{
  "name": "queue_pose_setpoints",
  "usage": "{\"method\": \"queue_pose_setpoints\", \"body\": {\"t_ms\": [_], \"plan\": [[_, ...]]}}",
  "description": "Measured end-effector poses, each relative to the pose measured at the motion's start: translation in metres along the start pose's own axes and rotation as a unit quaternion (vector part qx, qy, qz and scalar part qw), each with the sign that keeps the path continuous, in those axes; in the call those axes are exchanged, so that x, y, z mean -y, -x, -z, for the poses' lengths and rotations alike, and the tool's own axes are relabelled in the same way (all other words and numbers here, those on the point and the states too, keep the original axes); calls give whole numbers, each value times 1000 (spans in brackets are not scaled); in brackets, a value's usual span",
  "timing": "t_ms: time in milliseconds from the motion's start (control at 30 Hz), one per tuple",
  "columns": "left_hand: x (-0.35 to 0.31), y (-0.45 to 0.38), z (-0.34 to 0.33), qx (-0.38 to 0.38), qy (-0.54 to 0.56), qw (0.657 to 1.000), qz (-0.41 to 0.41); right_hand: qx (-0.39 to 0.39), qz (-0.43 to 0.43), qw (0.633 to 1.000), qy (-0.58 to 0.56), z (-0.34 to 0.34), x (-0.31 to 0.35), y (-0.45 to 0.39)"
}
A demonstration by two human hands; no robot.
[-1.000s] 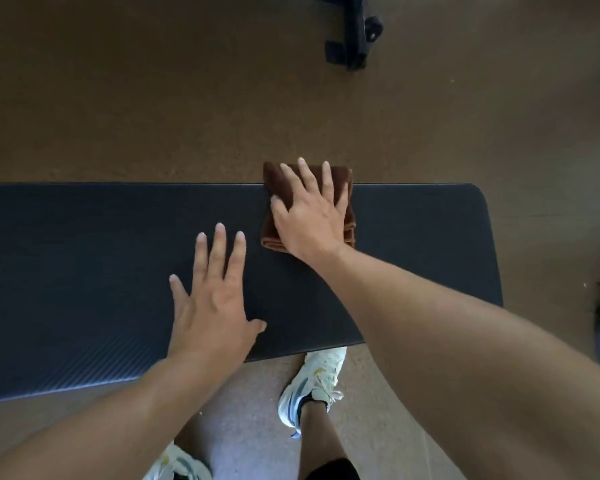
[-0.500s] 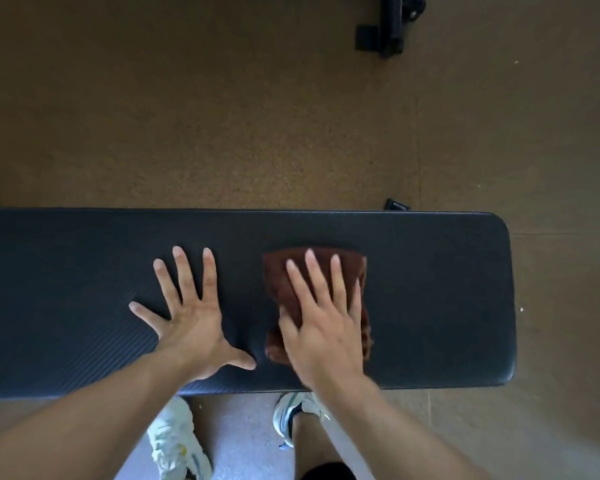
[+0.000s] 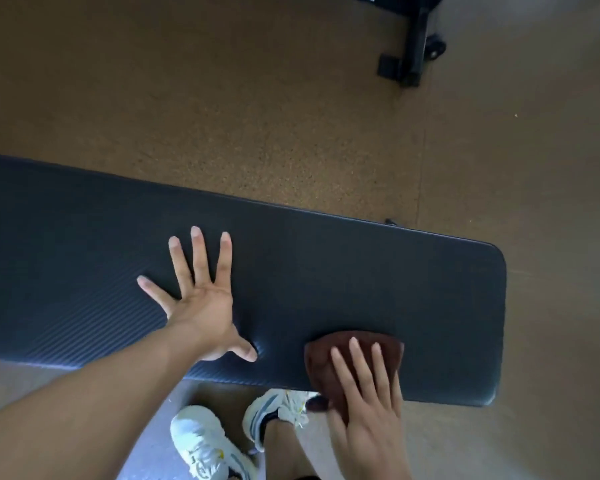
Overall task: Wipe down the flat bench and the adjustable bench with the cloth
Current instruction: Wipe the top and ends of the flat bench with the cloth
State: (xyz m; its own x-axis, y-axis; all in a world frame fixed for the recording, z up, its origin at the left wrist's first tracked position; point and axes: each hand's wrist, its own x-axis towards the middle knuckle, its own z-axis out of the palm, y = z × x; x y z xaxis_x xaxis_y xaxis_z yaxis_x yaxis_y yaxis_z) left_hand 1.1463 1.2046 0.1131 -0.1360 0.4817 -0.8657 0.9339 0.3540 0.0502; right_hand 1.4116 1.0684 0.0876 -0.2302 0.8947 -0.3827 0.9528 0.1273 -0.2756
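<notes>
Two hands on the flat bench [image 3: 326, 271] — right hand [image 3: 368, 403] pressing the cloth [image 3: 321, 362].

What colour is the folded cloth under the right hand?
Dark reddish-brown; the folded cloth shows best in the head view.

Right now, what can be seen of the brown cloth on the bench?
The brown cloth looks like soft, folded terry-like fabric, dark reddish brown. It lies flat at the near edge of the black padded bench, toward its right end, with one corner hanging just over that edge. The right hand presses on it with straight fingers and covers much of it. The left hand rests spread on the pad, apart from the cloth.
</notes>
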Motion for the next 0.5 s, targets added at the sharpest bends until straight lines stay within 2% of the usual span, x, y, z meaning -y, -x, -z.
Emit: {"method": "queue_pose_setpoints", "body": {"t_ms": [67, 167, 233, 267, 300, 367, 433, 500], "plan": [[2, -2, -1, -18, 8, 1000, -16, -21, -25, 999, 1, 16, -2, -35], [11, 0, -10, -68, -2, 996, -54, -66, -213, 972, -78, 54, 21, -120], [27, 13, -31, -140, 27, 984, -107, -65, -316, 937, -131, 69, 52, -171], [39, 21, -48, -190, 70, 970, -135, -57, -336, 930, -140, 70, 71, -190], [54, 32, -67, -237, 118, 952, -154, -55, -329, 932, -143, 68, 93, -204], [88, 57, -111, -288, 198, 923, -163, -54, -253, 956, -135, 54, 147, -215], [124, 74, -148, -293, 251, 914, -128, -43, -150, 979, -129, 31, 204, -204], [158, 82, -172, -297, 268, 912, -93, -39, -19, 996, -78, 2, 250, -172]]}}
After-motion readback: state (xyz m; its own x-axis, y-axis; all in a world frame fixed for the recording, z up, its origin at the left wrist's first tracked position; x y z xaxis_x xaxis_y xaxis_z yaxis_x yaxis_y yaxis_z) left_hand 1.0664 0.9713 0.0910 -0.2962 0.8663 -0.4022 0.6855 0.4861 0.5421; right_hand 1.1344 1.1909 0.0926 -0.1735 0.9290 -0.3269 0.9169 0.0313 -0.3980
